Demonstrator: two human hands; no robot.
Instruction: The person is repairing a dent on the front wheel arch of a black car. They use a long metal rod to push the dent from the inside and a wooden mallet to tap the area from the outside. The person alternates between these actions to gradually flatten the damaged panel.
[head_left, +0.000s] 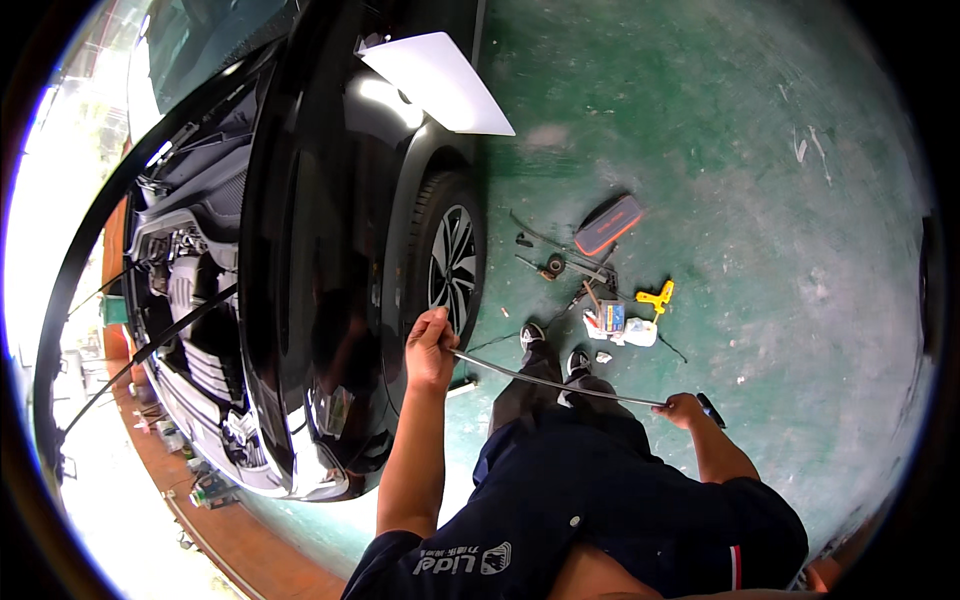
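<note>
A long, thin metal rod (560, 383) runs across in front of my body, slightly bowed. My left hand (431, 350) has its fingers closed round the rod's left end, beside the front wheel (455, 262) of a black car. Near the other end, my right hand (682, 410) is closed on the rod. A dark handle with a blue part (711, 411) sticks out past that hand. The black fender (335, 230) lies to the left of my left hand, apart from it.
The car's hood is up over the engine bay (195, 320). A white panel (440, 82) juts from the car's side. On the green floor (760, 200) lie an orange-edged case (608, 224), a yellow glue gun (656, 296), a small box (611, 317) and several rods.
</note>
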